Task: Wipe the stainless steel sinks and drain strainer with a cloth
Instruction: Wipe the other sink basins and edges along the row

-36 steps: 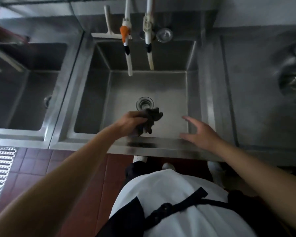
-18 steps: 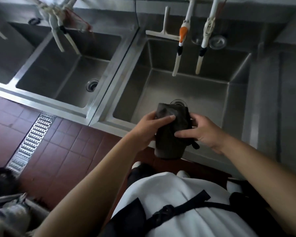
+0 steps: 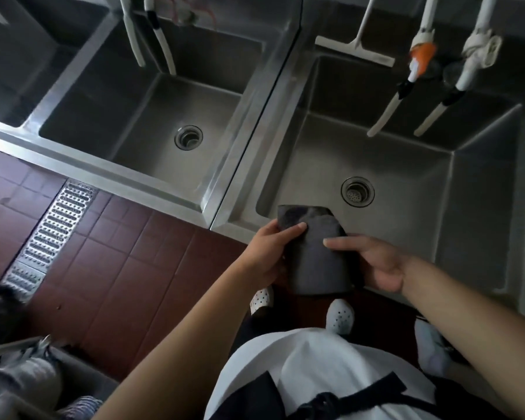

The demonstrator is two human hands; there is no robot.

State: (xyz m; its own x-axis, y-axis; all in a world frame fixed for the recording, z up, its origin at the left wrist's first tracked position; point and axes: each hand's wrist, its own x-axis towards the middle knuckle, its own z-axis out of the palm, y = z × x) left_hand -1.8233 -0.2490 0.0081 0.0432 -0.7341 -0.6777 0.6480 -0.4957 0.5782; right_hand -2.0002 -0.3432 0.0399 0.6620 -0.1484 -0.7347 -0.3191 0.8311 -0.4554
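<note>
A dark grey cloth [image 3: 314, 253] is shown held over the near rim of the right sink [image 3: 479, 183], gripped along its left edge by the left hand [image 3: 272, 250] and along its right edge by the right hand [image 3: 376, 263]; the fingers of both hands are closed on the fabric. The cloth's long axis runs near to far, its far end pointing into the basin. The drain strainer [image 3: 357, 191] lies just beyond that far end, slightly to the right, so the right hand is judged the nearer. The right sink holds only its strainer; the left sink [image 3: 109, 116] likewise shows a drain [image 3: 188, 137] and nothing else. A squeegee [image 3: 356, 47] rests on the far rim.
</note>
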